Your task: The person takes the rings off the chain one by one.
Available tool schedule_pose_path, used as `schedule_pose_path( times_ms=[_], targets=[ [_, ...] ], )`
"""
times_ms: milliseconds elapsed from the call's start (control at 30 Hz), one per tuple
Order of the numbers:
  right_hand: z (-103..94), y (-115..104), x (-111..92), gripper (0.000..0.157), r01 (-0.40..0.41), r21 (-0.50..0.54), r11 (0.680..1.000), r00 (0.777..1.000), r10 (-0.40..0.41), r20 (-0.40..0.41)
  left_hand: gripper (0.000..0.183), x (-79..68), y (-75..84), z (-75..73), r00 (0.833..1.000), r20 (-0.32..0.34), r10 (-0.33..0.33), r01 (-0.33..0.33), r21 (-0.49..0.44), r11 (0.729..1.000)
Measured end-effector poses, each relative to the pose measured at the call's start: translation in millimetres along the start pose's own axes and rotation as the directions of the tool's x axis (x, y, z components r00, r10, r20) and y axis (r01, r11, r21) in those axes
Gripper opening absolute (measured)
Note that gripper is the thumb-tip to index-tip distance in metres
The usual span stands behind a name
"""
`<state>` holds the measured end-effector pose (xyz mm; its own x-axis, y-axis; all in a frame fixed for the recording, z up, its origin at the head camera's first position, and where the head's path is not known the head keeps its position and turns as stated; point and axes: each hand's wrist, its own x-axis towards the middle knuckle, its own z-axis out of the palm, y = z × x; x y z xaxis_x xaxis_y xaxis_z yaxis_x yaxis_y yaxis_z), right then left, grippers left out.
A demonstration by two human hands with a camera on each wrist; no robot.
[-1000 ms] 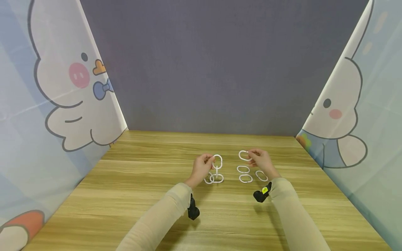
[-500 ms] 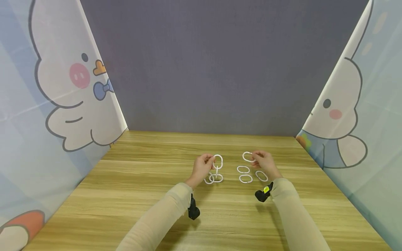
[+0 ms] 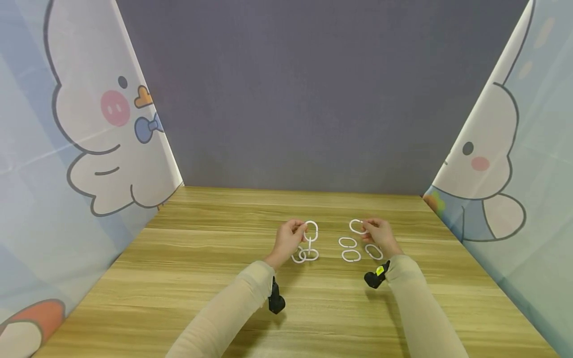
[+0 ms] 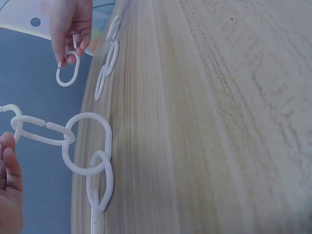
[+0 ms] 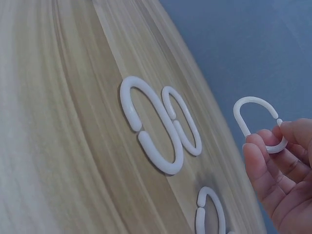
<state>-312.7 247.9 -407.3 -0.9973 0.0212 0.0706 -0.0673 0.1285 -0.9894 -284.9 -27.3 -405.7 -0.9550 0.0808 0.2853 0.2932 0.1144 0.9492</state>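
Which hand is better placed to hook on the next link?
Probably the right hand: it already pinches a loose link, while the left hand holds up the chain by its top link.

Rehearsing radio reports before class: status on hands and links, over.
Left hand holds chain. Right hand pinches single link, unjoined. Three loose links on table. Nothing seen blocking.

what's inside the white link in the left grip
Another white link hooks through the lower end of the held link; the part under the left grip cannot be seen.
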Motion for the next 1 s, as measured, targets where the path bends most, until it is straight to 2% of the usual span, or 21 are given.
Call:
schedule_pose_path(
  times_ms=[200, 600, 800, 1000],
  targets=[
    [0.6, -1, 2, 0.031, -0.094, -0.055, 0.994, 0.995, 0.091, -0.049, 0.015, 0.5, -1.1, 0.1, 1.0, -0.01, 0.021, -0.021, 0.001, 1.0],
    [-3.1, 7, 1, 0.032, -0.078, -0.094, 0.992, 0.997, 0.077, -0.015, 0.019, 1.0, -3.1, -1.9, 1.0, 0.013, 0.009, -0.008, -0.021, 1.0],
    [-3.2, 7, -2, 0.033, -0.098, -0.128, 0.987, 0.995, 0.096, -0.023, 0.021, 1.1, -4.4, -2.5, 1.0, 0.02, 0.003, -0.002, -0.029, 1.0],
    [-4.4, 10, -1, 0.031, -0.108, -0.12, 0.987, 0.994, 0.105, -0.033, 0.022, 0.7, -3.2, -2.8, 1.0, 0.021, -0.003, 0.003, -0.003, 1.0]
  ],
)
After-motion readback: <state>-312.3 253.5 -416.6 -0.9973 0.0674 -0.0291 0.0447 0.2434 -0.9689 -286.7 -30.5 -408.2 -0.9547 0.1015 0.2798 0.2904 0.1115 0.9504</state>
